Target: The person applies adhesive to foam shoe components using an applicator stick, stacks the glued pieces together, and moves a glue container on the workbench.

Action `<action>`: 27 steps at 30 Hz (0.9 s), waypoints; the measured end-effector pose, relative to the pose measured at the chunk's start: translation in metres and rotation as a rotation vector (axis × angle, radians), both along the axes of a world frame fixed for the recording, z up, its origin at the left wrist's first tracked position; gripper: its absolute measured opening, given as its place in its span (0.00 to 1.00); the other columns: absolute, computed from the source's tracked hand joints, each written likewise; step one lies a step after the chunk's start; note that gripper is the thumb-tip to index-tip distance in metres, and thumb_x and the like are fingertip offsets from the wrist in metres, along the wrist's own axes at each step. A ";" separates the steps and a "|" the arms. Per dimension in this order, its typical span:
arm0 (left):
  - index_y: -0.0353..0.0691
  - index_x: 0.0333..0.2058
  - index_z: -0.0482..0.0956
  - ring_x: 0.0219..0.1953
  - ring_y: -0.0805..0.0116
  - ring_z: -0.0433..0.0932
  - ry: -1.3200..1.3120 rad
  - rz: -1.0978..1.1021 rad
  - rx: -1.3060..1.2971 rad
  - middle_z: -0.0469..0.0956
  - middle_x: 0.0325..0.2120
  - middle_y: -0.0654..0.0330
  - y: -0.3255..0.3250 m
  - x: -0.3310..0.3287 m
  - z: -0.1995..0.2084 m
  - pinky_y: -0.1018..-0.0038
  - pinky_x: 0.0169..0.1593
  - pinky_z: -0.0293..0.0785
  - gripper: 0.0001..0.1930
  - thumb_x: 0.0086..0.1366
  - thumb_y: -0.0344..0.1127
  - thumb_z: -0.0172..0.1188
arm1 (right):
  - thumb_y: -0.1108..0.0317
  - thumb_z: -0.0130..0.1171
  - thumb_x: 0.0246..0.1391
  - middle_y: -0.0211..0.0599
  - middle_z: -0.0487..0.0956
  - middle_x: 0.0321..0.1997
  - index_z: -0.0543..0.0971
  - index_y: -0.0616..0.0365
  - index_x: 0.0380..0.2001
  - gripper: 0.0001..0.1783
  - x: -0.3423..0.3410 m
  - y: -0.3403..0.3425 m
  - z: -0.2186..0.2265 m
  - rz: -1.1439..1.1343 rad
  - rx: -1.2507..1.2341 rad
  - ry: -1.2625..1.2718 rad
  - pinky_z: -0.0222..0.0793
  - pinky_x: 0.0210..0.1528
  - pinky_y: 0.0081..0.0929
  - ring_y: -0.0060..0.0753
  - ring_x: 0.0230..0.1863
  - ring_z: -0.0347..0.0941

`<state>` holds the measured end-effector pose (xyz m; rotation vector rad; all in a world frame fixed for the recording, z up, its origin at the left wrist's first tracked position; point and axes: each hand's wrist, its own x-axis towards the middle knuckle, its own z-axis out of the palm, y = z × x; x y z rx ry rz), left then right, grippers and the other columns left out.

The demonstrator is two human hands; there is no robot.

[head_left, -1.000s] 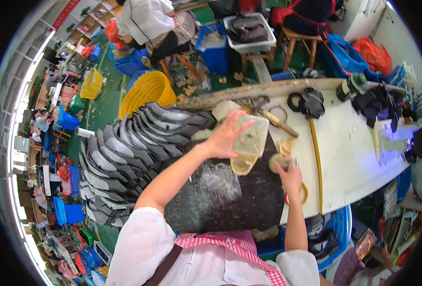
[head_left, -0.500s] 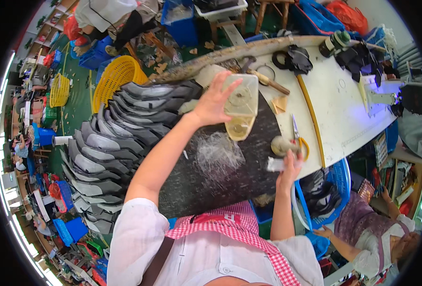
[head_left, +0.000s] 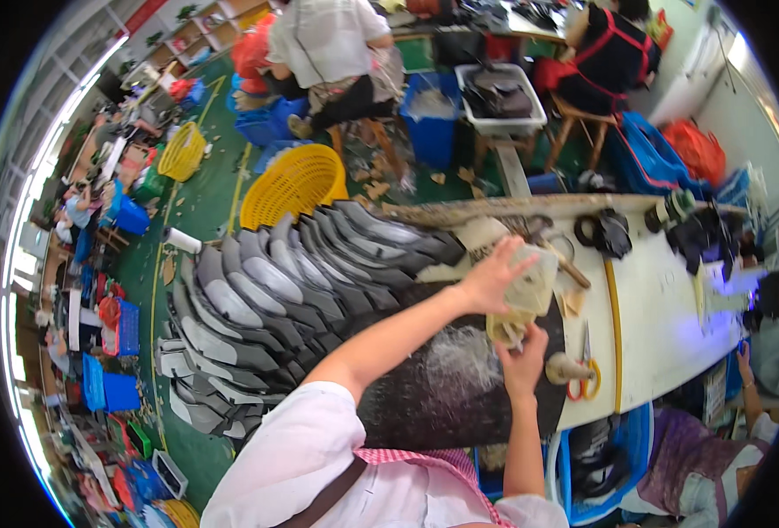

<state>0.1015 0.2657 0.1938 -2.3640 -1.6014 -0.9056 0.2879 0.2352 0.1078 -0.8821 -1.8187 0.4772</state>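
While the left hand [head_left: 488,280] grips a translucent plastic bottle [head_left: 528,286] from its left side, fingers wrapped over the body, the right hand [head_left: 521,363] comes up from below to the bottle's lower end, where the yellowish neck [head_left: 506,329] points down toward the person. Right hand fingers look pinched at that neck; can't tell if they hold a cap or just touch it. Bottle's long axis runs roughly away-to-near, tilted, mouth end nearest the right hand, so right hand is the closer one to the opening, left hand sits higher on the body. Bottle hangs above the dark mat [head_left: 460,378] on the tabletop [head_left: 662,299], not resting on it. Whitish scuffed patch on the mat just below-left of the neck. Orange-handled scissors [head_left: 585,370] and a small round object [head_left: 560,366] lie just right of the right hand. Fanned stack of grey shoe soles [head_left: 266,290] sits well to the left, yellow basket [head_left: 294,183] beyond it.
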 end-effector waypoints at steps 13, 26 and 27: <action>0.47 0.63 0.58 0.58 0.44 0.56 0.055 0.509 -0.007 0.58 0.54 0.44 -0.039 0.004 -0.002 0.54 0.59 0.56 0.54 0.32 0.48 0.73 | 0.55 0.66 0.51 0.40 0.79 0.44 0.78 0.67 0.42 0.24 0.089 0.111 -0.084 -0.441 -0.512 0.196 0.68 0.51 0.32 0.41 0.44 0.76; 0.46 0.65 0.53 0.60 0.45 0.56 0.196 0.534 -0.018 0.56 0.57 0.45 -0.009 0.025 -0.025 0.53 0.58 0.54 0.55 0.37 0.50 0.72 | 0.67 0.65 0.48 0.48 0.67 0.56 0.65 0.59 0.49 0.27 0.027 -0.004 -0.077 -0.018 -0.325 0.803 0.58 0.61 0.41 0.43 0.58 0.63; 0.46 0.65 0.53 0.60 0.45 0.56 0.203 0.532 -0.018 0.56 0.57 0.45 -0.010 0.026 -0.025 0.53 0.58 0.54 0.55 0.37 0.50 0.72 | 0.68 0.66 0.47 0.47 0.69 0.54 0.66 0.59 0.48 0.26 0.023 0.010 -0.067 -0.026 -0.228 0.732 0.62 0.59 0.38 0.42 0.56 0.66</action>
